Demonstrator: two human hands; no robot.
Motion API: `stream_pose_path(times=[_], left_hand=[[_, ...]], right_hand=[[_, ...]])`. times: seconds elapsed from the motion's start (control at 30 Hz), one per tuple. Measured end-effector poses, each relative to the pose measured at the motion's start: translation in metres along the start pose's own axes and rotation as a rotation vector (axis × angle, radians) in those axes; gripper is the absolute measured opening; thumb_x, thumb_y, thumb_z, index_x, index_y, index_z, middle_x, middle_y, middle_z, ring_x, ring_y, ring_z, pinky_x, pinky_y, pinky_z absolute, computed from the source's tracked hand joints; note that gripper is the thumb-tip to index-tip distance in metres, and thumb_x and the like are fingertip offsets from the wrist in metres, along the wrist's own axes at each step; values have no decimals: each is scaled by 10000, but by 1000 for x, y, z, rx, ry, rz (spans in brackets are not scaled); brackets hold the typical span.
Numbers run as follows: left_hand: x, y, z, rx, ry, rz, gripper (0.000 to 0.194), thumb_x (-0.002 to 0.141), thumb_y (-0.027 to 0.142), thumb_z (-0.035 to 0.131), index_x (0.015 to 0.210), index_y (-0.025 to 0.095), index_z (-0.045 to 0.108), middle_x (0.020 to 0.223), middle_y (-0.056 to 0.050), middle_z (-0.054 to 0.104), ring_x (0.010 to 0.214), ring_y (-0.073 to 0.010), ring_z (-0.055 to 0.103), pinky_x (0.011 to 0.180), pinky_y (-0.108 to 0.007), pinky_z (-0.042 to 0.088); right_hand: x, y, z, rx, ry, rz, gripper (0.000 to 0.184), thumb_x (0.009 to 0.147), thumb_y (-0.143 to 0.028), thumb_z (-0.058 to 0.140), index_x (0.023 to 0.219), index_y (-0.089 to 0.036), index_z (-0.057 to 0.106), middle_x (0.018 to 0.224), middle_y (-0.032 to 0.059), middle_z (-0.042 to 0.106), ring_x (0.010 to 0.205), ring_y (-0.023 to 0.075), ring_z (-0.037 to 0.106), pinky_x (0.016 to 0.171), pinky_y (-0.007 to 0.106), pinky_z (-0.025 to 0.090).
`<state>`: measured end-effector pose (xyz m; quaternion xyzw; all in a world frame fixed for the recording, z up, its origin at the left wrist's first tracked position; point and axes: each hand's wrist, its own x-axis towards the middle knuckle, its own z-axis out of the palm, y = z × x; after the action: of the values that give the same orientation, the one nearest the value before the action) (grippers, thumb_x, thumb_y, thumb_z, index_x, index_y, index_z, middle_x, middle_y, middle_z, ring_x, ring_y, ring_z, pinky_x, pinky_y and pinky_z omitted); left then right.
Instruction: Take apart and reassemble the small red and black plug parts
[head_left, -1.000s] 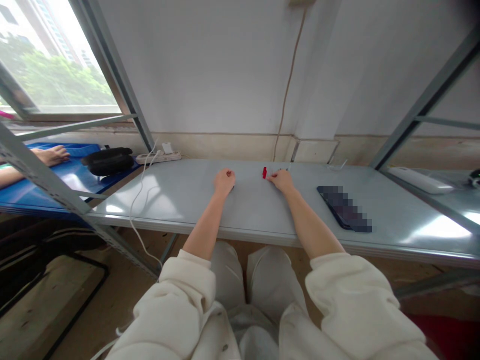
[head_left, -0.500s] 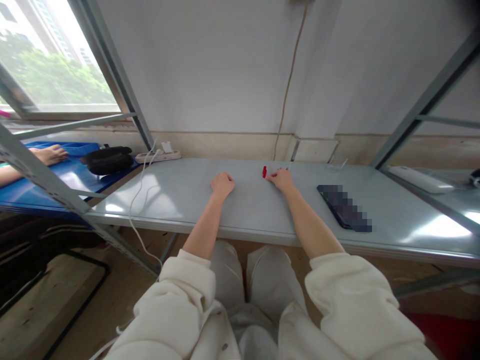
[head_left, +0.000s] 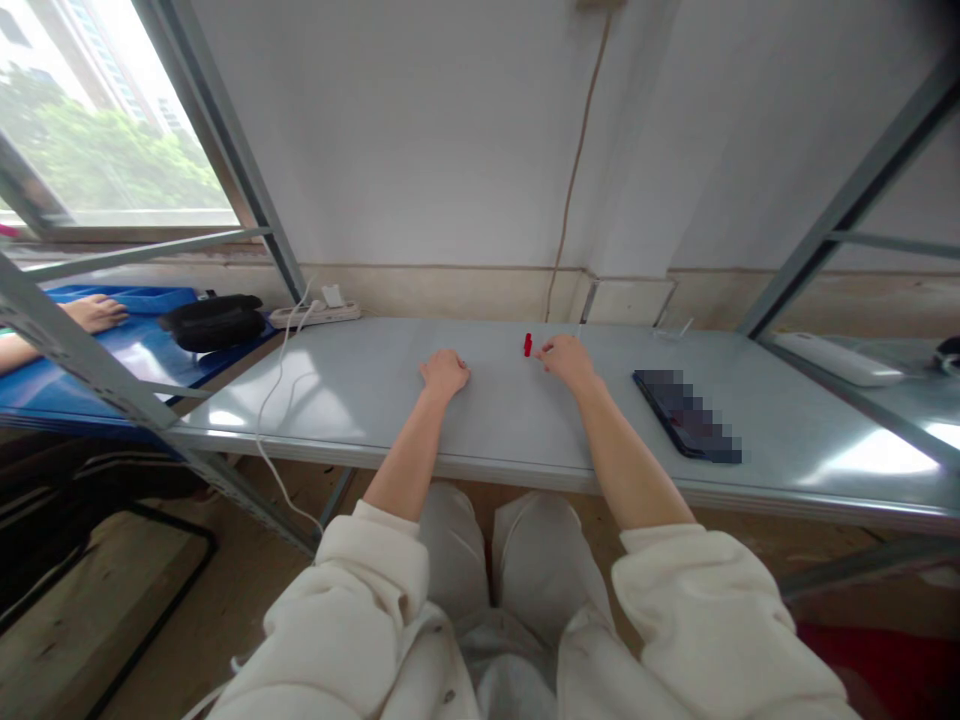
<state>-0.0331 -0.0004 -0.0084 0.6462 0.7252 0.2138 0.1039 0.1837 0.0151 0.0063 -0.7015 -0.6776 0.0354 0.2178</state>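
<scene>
Two cream sleeves (head_left: 352, 570) come first, nr the lap, w/ bare forearms reaching over the grey table (head_left: 510, 430). Dark phone-like slab (head_left: 686, 420), screen area pixelated, lies flat to the R, well apart from the hands.

L hand (head_left: 445, 372) rests back-up on the tabletop, looks loosely curled; fingers mostly hidden, so can't tell if closed on anything. Change: approx 1 sec ago it was rolled w/ curled fingers up, now turned over, back showing. R hand (head_left: 568, 360) is a bit beyond, thumb & index close together, pointing L; can't tell if they pinch sth tiny. It has shifted only slightly in the last half sec.

Small red piece (head_left: 528, 345) is on the table just beside R fingertips, apart from them, between the hands but much closer to R. Hasn't moved noticeably rel. to the table, so for the work in hand: red piece still loose, R hand best placed for it, L hand not engaged w/ it.

Farther back: white power strip (head_left: 319, 316) at L, cord (head_left: 581, 140) up the wall.
</scene>
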Motion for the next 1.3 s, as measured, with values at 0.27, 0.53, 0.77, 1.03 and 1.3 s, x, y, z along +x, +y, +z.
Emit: stream_pose_path(times=[0.27, 0.53, 0.77, 1.03, 1.3], left_hand=[[1, 3, 3, -102, 118, 147, 122, 690, 295, 612, 716, 179, 640, 878, -100, 631, 912, -251, 546, 828, -424, 341], [-1, 17, 13, -362, 283, 642, 118, 734, 291, 597, 795, 190, 608, 916, -44, 593, 936, -178, 507, 864, -336, 348], [0, 20, 26, -451, 239, 738, 71, 739, 229, 585, 779, 172, 570, 858, -36, 597, 858, -152, 521, 832, -306, 377], [1, 25, 23, -720, 134, 611, 241, 722, 283, 604, 938, 179, 586, 937, -63, 622, 855, -149, 550, 755, -286, 416], [-1, 27, 9, -1101, -98, 422, 249, 736, 331, 575, 891, 136, 597, 731, -60, 657, 636, -104, 574, 622, -243, 431]], right_hand=[[-17, -15, -4, 148, 85, -191, 267, 810, -349, 476, 729, -161, 649, 620, 66, 621, 655, 169, 570, 626, 262, 388], [-20, -32, 13, 410, -28, -328, 501, 869, -507, 257, 573, -178, 492, 550, 24, 540, 581, 134, 511, 608, 243, 347], [-21, -31, 18, 434, -85, -423, 520, 839, -548, 282, 499, -189, 442, 471, 2, 469, 532, 119, 456, 567, 241, 327], [-18, -30, 14, 612, 24, -364, 506, 801, -584, 332, 498, -191, 431, 451, -9, 448, 472, 101, 419, 515, 238, 320], [-20, -31, 8, 959, -34, -213, 496, 747, -649, 388, 557, -193, 439, 457, -20, 432, 388, 78, 361, 402, 224, 283]])
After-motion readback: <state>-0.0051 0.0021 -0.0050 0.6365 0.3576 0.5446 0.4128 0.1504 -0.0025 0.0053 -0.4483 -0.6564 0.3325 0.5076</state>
